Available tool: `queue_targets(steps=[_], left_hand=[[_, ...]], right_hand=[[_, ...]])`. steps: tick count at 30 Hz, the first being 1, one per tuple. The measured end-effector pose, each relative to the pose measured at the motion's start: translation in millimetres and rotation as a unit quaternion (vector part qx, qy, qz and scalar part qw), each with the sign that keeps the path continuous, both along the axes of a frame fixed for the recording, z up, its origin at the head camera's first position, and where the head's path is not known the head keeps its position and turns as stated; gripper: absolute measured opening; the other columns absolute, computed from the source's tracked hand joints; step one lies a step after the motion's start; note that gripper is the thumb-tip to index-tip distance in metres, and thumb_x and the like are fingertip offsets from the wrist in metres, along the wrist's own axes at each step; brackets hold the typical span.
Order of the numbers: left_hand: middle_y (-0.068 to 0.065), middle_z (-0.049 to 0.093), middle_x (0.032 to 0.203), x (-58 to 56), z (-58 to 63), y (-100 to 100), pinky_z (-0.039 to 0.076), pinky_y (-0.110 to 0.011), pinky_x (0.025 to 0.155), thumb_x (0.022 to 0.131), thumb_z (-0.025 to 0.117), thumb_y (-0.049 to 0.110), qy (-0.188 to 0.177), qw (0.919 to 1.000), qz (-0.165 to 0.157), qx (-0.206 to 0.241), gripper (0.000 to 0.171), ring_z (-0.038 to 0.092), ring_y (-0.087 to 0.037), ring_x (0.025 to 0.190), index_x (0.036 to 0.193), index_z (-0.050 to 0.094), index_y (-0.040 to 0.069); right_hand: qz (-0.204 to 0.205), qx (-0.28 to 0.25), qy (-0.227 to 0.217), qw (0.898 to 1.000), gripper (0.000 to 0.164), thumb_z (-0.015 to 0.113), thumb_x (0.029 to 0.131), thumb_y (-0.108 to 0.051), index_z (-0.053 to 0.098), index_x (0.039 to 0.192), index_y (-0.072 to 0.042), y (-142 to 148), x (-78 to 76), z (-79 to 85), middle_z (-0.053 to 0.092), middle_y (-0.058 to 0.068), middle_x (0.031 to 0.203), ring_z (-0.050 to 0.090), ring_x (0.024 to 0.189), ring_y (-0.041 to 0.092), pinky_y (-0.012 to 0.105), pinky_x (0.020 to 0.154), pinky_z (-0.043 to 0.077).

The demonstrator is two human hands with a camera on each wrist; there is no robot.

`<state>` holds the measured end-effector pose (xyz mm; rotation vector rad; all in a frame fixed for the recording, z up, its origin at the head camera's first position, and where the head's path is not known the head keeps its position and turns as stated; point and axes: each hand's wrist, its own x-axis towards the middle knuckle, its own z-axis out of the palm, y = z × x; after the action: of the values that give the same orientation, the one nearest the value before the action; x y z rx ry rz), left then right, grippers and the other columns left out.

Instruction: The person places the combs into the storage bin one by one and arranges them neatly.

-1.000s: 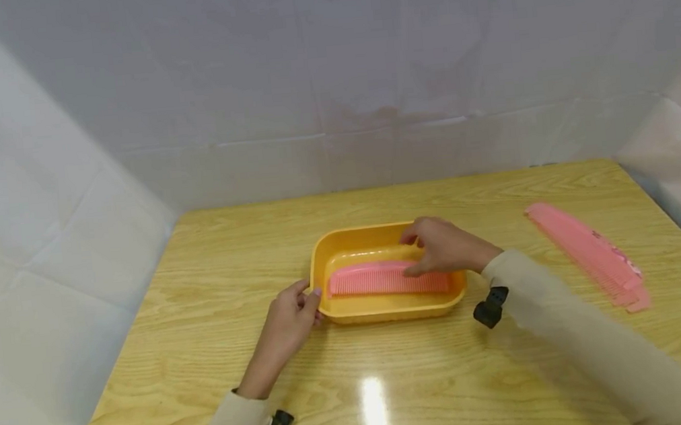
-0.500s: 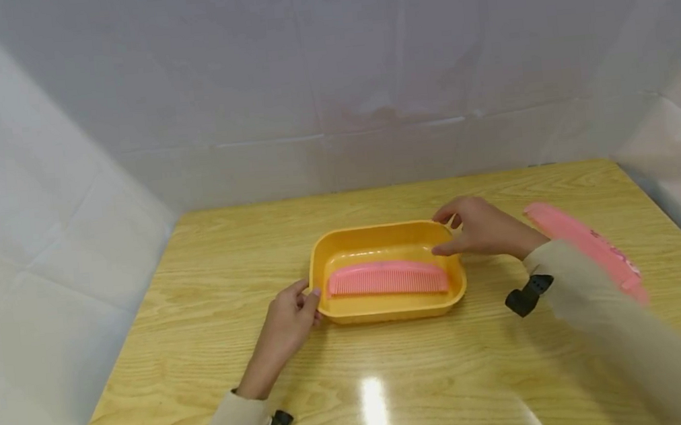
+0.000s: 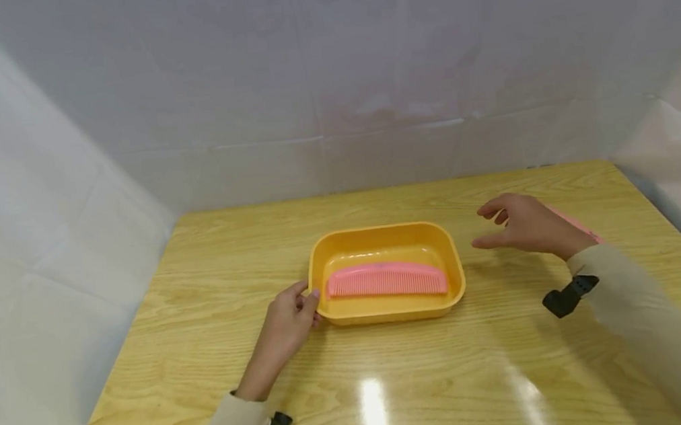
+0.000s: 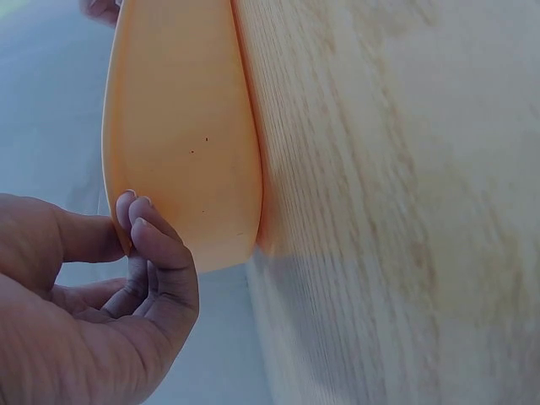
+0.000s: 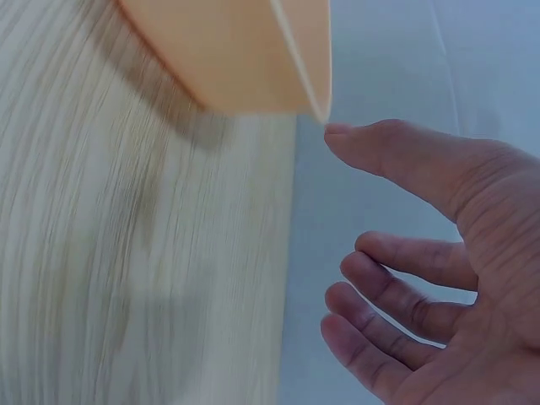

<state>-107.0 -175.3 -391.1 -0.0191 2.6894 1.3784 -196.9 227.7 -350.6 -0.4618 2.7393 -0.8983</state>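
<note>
A yellow plastic basin stands on the wooden table, and a pink comb lies flat inside it with its teeth towards the near side. My left hand pinches the basin's left rim between thumb and fingers; the left wrist view shows the same hand at the rim's corner. Beyond the basin's right side, my right hand hovers over the table with thumb and fingers apart. In the right wrist view nothing is between the fingers of that hand.
More pink comb shows behind the right hand and wrist, mostly hidden by them. The wooden table ends at pale sheeting at the back and sides. Dark straps are on both sleeves.
My right hand has come out of the basin and moved right, towards the pink combs on the table. The comb in the basin and my left hand stay where they were.
</note>
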Motion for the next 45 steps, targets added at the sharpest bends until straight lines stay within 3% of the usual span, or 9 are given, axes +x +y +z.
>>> queue_targets(steps=[6, 21, 45], left_hand=[[-0.01, 0.065, 0.082, 0.4, 0.3, -0.1, 0.054, -0.029, 0.062, 0.107, 0.052, 0.015, -0.002, 1.0, -0.002, 0.004, 0.045, 0.066, -0.022, 0.073, 0.144, 0.048, -0.009], [-0.009, 0.065, 0.081, -0.4, -0.5, -0.5, 0.052, -0.026, 0.06, 0.107, 0.052, 0.015, -0.003, 1.0, -0.001, 0.008, 0.043, 0.065, -0.02, 0.072, 0.143, 0.05, -0.007], [-0.011, 0.066, 0.084, 0.5, 0.7, -1.2, 0.055, -0.029, 0.064, 0.107, 0.053, 0.016, -0.007, 0.9999, -0.002, 0.008, 0.047, 0.067, -0.022, 0.074, 0.146, 0.045, -0.009]], right_hand=[[-0.022, 0.009, 0.007, 1.0, 0.079, 0.079, 0.087, -0.048, 0.055, 0.139, 0.007, 26.1, 4.1, -3.2, 0.054, 0.031, 0.135, 0.054, 0.119, 0.046, 0.059, 0.091, 0.05], [-0.074, 0.043, 0.002, 0.996, 0.082, 0.076, 0.089, -0.049, 0.051, 0.139, 0.012, 71.5, 11.9, -13.0, 0.05, 0.035, 0.137, 0.053, 0.117, 0.048, 0.061, 0.089, 0.048], [-0.111, 0.053, -0.009, 0.992, 0.085, 0.073, 0.091, -0.048, 0.047, 0.137, 0.018, 110.1, 22.2, -27.8, 0.048, 0.04, 0.136, 0.055, 0.112, 0.051, 0.062, 0.086, 0.049]])
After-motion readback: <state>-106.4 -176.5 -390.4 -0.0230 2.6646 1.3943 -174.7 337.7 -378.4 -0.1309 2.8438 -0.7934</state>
